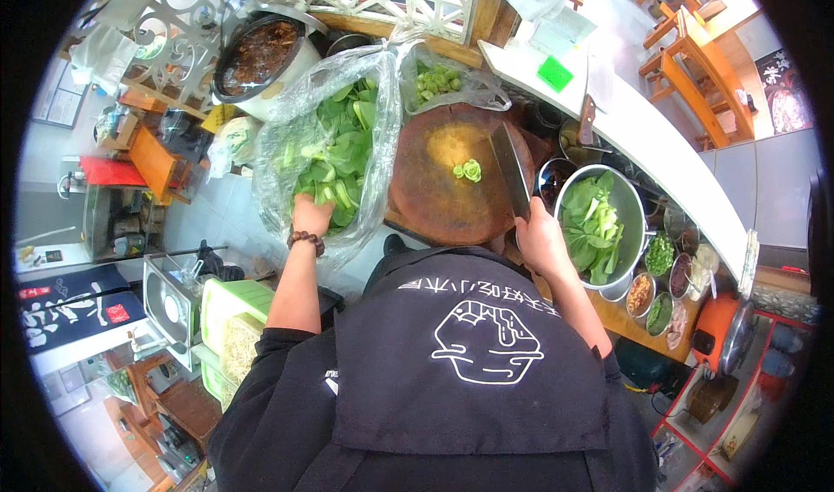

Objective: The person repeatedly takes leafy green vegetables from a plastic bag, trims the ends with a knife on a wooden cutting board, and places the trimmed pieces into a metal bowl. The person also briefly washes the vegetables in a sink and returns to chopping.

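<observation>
My left hand (311, 215) reaches into a clear plastic bag (277, 137) of bok choy (348, 143). Its fingertips are hidden among the leaves, so whether it grips any cannot be told. In my right hand (541, 239) is a cleaver, its dark blade (509, 166) lying over the right side of a round wooden chopping block (449, 211). A few cut bok choy root ends (469, 170) lie on the block. To the right of that hand, a metal pot (635, 257) holds separated bok choy leaves (593, 221).
Behind the block sits a bag of bok choy ends (436, 81). A pot of dark food (264, 52) stands at back left. Another cleaver (588, 117) rests on the white counter (677, 159). Bowls of chopped greens (660, 254) and peanuts (640, 293) stand at right, near an orange cooker (713, 335).
</observation>
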`<state>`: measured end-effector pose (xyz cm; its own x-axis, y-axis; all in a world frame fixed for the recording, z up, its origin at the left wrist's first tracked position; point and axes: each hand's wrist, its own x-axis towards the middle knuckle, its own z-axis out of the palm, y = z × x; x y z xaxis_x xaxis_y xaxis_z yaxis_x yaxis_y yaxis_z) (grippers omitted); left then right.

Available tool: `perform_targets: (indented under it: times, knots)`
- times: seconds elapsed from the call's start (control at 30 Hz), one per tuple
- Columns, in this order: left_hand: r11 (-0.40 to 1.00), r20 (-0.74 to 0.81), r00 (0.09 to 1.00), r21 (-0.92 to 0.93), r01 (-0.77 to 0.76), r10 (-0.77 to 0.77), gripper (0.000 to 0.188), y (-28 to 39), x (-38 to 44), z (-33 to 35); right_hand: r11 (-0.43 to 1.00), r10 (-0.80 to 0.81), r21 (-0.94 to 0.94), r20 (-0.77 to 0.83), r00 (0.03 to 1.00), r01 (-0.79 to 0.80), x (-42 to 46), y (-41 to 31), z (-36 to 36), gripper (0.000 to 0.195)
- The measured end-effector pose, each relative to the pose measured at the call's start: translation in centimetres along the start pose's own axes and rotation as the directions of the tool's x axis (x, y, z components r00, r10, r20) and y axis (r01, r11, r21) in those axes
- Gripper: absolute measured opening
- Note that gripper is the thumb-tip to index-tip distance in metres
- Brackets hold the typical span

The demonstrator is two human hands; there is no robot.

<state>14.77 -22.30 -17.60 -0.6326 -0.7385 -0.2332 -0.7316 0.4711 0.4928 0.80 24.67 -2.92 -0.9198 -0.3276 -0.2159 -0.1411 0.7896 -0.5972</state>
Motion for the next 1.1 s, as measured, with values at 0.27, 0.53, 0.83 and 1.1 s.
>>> perform_targets:
  times: [0.27, 0.53, 0.83, 1.1]
  knots:
    - [1.000, -0.111, 0.994, -0.023, -0.013, 0.010, 0.074, 3.9, -1.9, -0.5, 0.999, -0.023, 0.024, -0.012, 1.000, 0.023, 0.0, 0.3, 0.0, 0.026]
    - [0.992, -0.152, 0.980, -0.001, -0.127, 0.125, 0.055, 8.4, -3.9, -7.2, 0.998, -0.058, 0.029, -0.017, 0.998, 0.058, -0.1, 0.5, 0.0, 0.025]
    - [0.941, -0.202, 0.919, 0.028, -0.339, 0.337, 0.043, 14.1, -4.4, -16.2, 0.999, -0.027, 0.036, -0.004, 1.000, 0.027, -0.1, 0.2, -0.5, 0.025]
    - [0.630, -0.026, 0.887, -0.694, -0.347, 0.460, 0.043, 18.5, -5.7, -19.4, 0.992, -0.040, 0.121, -0.019, 0.999, 0.042, -0.6, -0.5, -1.2, 0.024]
